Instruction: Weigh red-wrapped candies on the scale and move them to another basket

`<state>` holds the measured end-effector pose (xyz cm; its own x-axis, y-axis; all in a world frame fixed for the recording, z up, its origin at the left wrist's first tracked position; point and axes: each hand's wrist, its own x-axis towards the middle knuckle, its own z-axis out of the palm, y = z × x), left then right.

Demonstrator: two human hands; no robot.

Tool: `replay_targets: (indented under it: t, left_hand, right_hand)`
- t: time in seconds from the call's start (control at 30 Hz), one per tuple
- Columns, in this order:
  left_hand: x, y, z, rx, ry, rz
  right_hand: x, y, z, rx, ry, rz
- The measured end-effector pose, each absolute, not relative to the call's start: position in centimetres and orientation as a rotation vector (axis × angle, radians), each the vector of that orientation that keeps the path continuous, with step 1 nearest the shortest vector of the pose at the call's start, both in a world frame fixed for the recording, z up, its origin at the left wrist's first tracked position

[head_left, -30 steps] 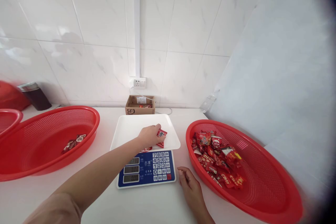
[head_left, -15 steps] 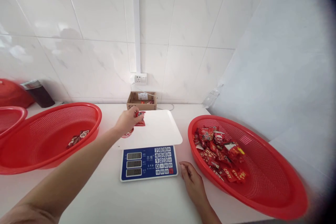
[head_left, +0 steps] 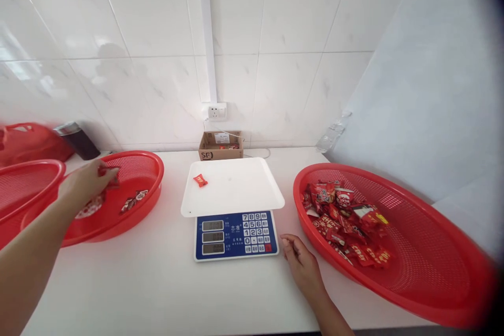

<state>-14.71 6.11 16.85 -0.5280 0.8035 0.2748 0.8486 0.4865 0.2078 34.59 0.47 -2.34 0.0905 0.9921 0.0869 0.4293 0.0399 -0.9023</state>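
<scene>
My left hand (head_left: 87, 182) is closed on red snack packets (head_left: 91, 203) and hovers over the left red basket (head_left: 151, 191), which holds a couple of packets (head_left: 134, 200). One small red packet (head_left: 200, 180) lies on the white tray (head_left: 236, 189) of the blue scale (head_left: 235, 236). On the table beside the scale's right corner rests my right hand (head_left: 303, 265), fingers loosely curled and holding nothing. The right red basket (head_left: 417, 273) holds several red packets (head_left: 346, 223).
A small cardboard box (head_left: 220, 146) stands against the tiled wall under a socket (head_left: 217, 112). Another red basket (head_left: 27, 184), a red bag (head_left: 27, 142) and a dark container (head_left: 79, 140) sit at far left. A plastic bottle (head_left: 333, 139) lies at the back right.
My left hand has carried red packets from the scale's tray leftward to over the left basket. One small packet now lies on the tray. The view has shifted left; my right hand stayed put.
</scene>
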Motion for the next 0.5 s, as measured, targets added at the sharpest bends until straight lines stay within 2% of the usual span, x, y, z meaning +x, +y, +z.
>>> replay_targets:
  t: [0.1, 0.2, 0.3, 0.5]
  left_hand:
    - [-13.0, 6.1, 15.3, -1.675, -2.448, -0.427]
    - [-7.8, 7.2, 14.1, -2.129, -2.169, -0.441]
    - [-2.2, 9.0, 13.0, -2.577, -1.927, -0.233]
    - [2.4, 12.6, 11.3, -2.649, -1.868, -0.011]
  right_hand:
    - [34.6, 0.6, -2.3, -1.537, -1.485, 0.832]
    - [34.3, 0.8, -2.3, -1.548, -1.511, 0.797]
    - [33.9, 0.3, -1.9, -1.518, -1.556, 0.743]
    - [34.9, -2.7, 4.1, -1.202, -1.97, 0.363]
